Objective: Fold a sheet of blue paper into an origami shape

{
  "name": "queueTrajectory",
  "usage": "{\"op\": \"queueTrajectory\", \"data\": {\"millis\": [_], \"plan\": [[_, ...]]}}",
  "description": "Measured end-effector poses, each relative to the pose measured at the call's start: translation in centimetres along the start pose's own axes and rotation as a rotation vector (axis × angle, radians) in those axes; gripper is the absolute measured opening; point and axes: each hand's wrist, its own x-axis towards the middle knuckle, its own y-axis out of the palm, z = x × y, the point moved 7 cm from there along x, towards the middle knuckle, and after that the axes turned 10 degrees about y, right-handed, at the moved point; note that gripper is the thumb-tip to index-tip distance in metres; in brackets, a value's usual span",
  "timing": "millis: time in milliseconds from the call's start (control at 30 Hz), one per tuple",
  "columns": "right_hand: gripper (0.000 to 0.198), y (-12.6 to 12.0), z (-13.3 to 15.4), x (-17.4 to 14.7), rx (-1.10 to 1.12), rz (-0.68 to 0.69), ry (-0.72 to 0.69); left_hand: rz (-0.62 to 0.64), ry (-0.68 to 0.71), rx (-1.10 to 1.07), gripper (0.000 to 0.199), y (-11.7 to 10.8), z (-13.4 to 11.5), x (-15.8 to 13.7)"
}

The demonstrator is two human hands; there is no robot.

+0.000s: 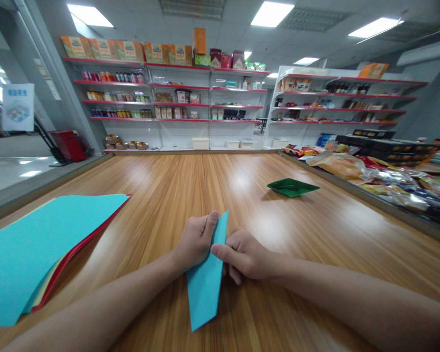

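Note:
Between my hands is a strip of folded light-blue paper, pointed at its far end and slanted at its near end. My left hand grips its left edge, thumb lying along the upper part. From the other side my right hand pinches the right edge, its thumb pressed on the face of the paper and its fingers curled behind. The fingers behind the paper are partly hidden. A green folded paper boat rests farther off on the right side of the wooden table.
On the left lies a stack of coloured paper sheets, light blue on top with cream and red below. Packaged snacks are heaped beyond the table's right edge. Stocked shelves stand behind, and a red box-shaped object is at the far left.

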Motion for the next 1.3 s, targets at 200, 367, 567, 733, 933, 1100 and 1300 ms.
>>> {"op": "queueTrajectory", "data": {"millis": [200,367,567,733,933,1100,1300], "plan": [[0.054,0.6,-0.3,-0.1,0.02,0.056,0.036,-0.011,0.002,-0.028,0.052,0.0,-0.2,-0.1],[0.061,1.1,-0.4,-0.3,-0.022,0.11,0.045,-0.065,-0.021,-0.013,0.051,-0.5,0.1,-0.1],[0.059,1.2,-0.6,-0.3,-0.044,0.159,0.041,-0.047,-0.009,-0.033,0.051,-0.1,0.0,-0.2],[0.049,1.9,-1.0,-0.3,-0.016,0.22,0.07,-0.049,0.001,-0.037,0.051,-0.1,-0.5,-0.2],[0.047,1.8,-0.7,-0.4,-0.031,0.212,0.076,-0.051,0.027,-0.018,0.051,-0.3,-0.8,-0.2],[0.042,2.3,-0.4,-0.3,-0.059,0.239,0.08,-0.091,0.001,-0.015,0.051,-0.5,-0.4,-0.1],[0.046,2.6,-0.1,-0.5,-0.081,0.255,0.051,-0.143,-0.028,-0.002,0.052,-1.0,0.1,0.1]]}}
